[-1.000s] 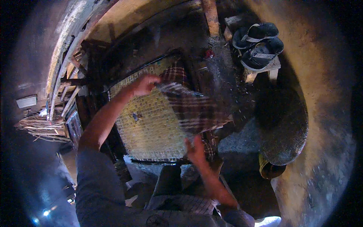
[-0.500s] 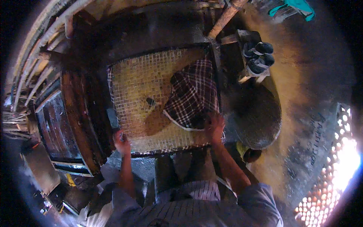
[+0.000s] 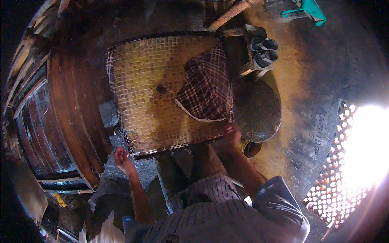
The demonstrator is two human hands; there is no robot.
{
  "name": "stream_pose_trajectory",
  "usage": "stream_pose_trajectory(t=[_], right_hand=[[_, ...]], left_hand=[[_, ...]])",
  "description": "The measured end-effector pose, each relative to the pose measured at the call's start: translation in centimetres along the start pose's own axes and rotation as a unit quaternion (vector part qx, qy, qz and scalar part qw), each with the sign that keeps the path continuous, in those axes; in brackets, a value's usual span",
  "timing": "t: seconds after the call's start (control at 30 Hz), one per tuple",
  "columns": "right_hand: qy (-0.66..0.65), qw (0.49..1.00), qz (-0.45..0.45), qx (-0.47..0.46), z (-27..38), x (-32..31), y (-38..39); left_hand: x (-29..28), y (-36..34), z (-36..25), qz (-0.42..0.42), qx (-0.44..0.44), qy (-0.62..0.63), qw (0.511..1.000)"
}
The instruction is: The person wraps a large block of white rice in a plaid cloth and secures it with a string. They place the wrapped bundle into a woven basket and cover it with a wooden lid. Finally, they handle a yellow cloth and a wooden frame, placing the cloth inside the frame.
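A square woven panel with checked cloth round its edges fills the middle in the head view. A folded brown plaid cloth lies over its right part, and a small dark patch marks the weave. My left hand is off the panel's lower-left corner, fingers loosely bent, holding nothing I can see. My right hand grips the panel's lower-right edge with curled fingers, just below the plaid cloth.
Dark wooden boards stand at left. Dark flip-flops rest on a small wooden stand at upper right, above a dark oval object and a yellow container. A post, a teal item and a bright lattice opening also show.
A second ago both hands were on the raised plaid cloth. It now lies on the panel. My left hand has dropped to lower left; my right has moved to the panel's edge.
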State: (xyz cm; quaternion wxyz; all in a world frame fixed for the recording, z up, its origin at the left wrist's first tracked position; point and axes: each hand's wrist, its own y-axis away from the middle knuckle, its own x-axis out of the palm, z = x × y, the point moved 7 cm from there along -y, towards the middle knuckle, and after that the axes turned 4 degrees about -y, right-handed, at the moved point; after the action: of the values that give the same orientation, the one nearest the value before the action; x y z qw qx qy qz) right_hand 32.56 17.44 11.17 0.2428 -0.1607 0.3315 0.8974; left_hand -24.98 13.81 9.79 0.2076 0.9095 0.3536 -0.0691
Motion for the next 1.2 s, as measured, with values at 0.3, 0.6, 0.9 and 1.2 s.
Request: stream_pose_trajectory(t=[0.3,0.6,0.9,1.2], right_hand=[[0.123,0.975,-0.034,-0.182,5.5,3.7,3.8],[0.437,0.875,0.109,-0.176,4.4,10.8,0.9],[0.279,0.708,0.304,-0.572,30.1,43.4,6.2],[0.784,0.326,0.255,-0.463,30.9,62.5,9.5]], left_hand=[[-0.2,3.3,-1.2,-0.048,-0.062,-0.005,0.997],[-4.6,2.0,5.9,-0.072,-0.166,0.016,0.983],[1.4,-0.3,4.0,0.024,-0.228,-0.094,0.969],[3.9,-2.7,15.1,0.136,-0.422,0.519,0.73]])
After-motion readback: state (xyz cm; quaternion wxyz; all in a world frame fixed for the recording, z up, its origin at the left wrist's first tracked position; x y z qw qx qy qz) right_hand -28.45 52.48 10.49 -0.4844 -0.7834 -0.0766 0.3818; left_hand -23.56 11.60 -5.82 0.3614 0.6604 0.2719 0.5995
